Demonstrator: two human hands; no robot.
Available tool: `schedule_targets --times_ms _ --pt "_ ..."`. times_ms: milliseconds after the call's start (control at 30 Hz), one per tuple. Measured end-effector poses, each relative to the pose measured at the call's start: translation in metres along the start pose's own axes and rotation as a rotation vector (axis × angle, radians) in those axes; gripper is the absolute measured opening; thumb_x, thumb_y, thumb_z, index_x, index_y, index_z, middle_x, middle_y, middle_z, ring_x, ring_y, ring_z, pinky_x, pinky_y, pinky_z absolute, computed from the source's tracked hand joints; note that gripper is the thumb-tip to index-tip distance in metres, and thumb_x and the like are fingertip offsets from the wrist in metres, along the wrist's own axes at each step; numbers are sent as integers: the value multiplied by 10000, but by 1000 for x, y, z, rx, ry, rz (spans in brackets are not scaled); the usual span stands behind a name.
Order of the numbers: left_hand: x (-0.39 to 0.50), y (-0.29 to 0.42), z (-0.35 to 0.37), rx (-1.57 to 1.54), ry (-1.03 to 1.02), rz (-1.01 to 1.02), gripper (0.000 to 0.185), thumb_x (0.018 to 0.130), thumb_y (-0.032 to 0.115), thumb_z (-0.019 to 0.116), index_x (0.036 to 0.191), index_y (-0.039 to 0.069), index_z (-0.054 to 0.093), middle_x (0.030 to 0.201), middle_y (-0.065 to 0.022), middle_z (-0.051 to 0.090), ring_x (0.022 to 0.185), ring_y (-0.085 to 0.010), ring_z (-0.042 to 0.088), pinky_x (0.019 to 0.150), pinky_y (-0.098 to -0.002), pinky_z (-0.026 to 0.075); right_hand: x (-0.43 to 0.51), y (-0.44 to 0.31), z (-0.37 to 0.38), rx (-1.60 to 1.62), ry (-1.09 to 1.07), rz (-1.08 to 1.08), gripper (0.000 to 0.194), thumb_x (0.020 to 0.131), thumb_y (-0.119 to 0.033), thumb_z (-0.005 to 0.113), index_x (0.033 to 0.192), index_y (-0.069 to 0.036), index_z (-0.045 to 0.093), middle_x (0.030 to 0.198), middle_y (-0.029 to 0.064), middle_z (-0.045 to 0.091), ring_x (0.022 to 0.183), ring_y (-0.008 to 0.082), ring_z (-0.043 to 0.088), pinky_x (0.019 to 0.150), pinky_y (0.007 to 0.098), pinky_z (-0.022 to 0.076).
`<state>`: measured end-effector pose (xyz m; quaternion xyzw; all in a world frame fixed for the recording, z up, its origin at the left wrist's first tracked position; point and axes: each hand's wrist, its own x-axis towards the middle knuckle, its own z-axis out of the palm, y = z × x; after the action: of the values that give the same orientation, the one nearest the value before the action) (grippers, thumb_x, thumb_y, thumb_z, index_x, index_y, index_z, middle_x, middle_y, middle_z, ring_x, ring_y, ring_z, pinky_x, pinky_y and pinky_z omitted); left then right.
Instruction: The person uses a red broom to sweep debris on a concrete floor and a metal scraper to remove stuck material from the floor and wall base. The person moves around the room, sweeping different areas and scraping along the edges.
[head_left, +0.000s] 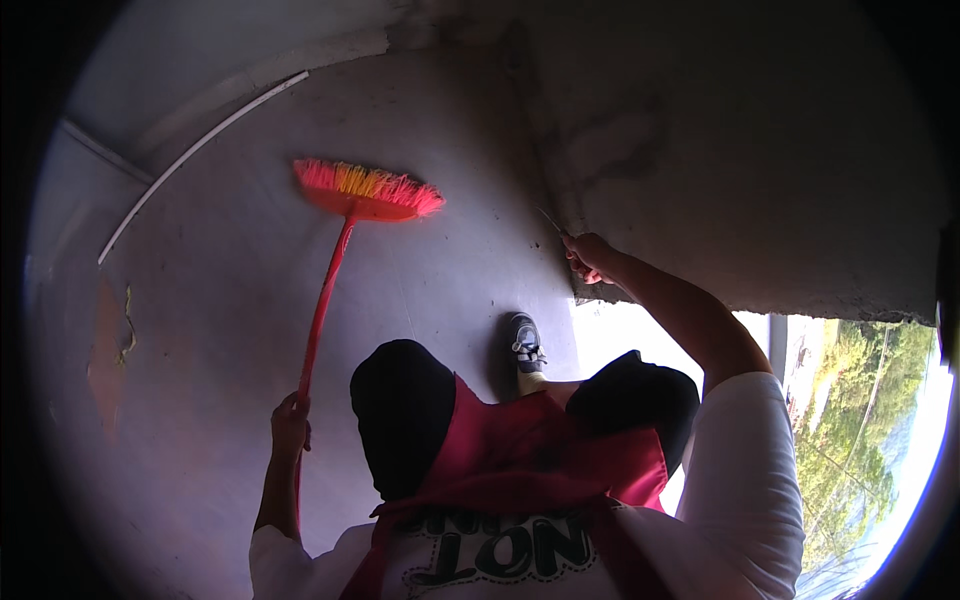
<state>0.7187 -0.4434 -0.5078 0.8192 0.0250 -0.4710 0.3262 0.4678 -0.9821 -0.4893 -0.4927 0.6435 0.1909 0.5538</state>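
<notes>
My left hand (289, 424) is closed around the red handle of a broom (322, 307). The broom's head, with pink and yellow bristles (364, 180), rests on the grey floor ahead and to the left, bristles pointing away from me. Against the foot of the wall at the right, my right hand (590, 257) grips a slim pointed tool (552, 220). Its thin shaft reaches along the corner where floor and wall meet; the handle is mostly hidden in my fingers, so its exact kind is unclear.
A dark plaster wall (720, 180) rises on the right and ends at a bright opening with trees (847, 420) outside. A long white strip (202, 142) lies along the floor's left side. A brown patch (105, 360) shows nearby. My shoe (526, 341) is on the floor.
</notes>
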Motion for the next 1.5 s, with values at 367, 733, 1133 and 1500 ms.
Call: schedule_targets --times_ms 367,733,1133,1500 --pt "-99 82 2 103 138 -18 309 972 245 466 1167 32 575 467 11 415 316 -85 375 284 -255 285 148 49 47 397 314 -108 420 929 -491 447 828 -91 530 599 85 510 378 159 436 314 300 346" --pt "-110 134 31 -326 207 -100 257 958 211 493 1102 17 580 447 16 374 286 -75 306 274 -229 232 322 47 58 70 535 -394 473 926 -510 426 771 -79 542 526 76 520 361 202 474 319 340 370" --pt "-54 128 86 -569 162 -124 243 946 203 511 1109 34 574 477 41 320 325 -67 308 303 -221 231 247 48 66 -205 611 -326 495 916 -514 401 978 -62 594 978 247 635 927 451 598 768 550 481" --pt "-37 114 108 -390 80 -167 312 939 187 510 1199 16 522 478 -9 424 318 -108 374 302 -259 305 222 33 72 -95 612 -407 498 886 -517 448 941 -55 627 995 242 635 946 448 589 787 540 467"
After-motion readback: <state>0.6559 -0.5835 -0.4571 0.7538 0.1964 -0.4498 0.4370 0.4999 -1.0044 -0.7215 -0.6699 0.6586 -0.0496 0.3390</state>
